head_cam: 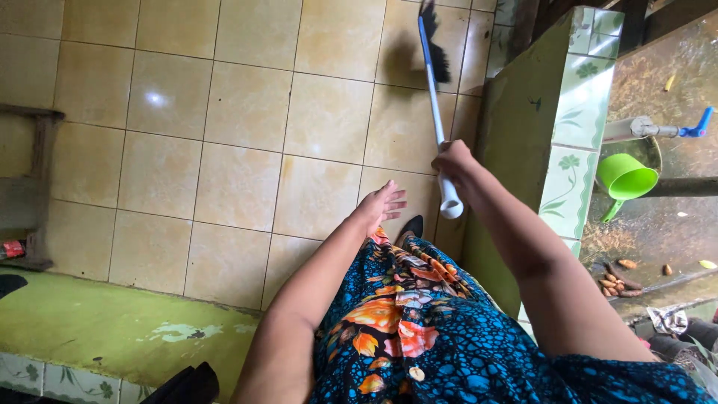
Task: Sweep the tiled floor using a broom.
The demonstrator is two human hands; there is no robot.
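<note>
My right hand (452, 160) grips the white handle of a broom (437, 112), near its lower end. The broom's dark bristles (435, 56) rest on the yellow tiled floor (224, 135) far ahead, close to the low wall. My left hand (383, 204) hangs free over the floor with its fingers spread, holding nothing. Below both arms I see my blue dress with orange flowers (419, 322) and a dark shoe tip (410, 226).
A low green wall topped with leaf-patterned tiles (576, 112) runs along the right. Beyond it are a green plastic scoop (624, 179), a pipe with a blue tap (699, 123) and wet ground. A green ledge (97, 322) lies at bottom left; a wooden frame (34, 150) stands at far left.
</note>
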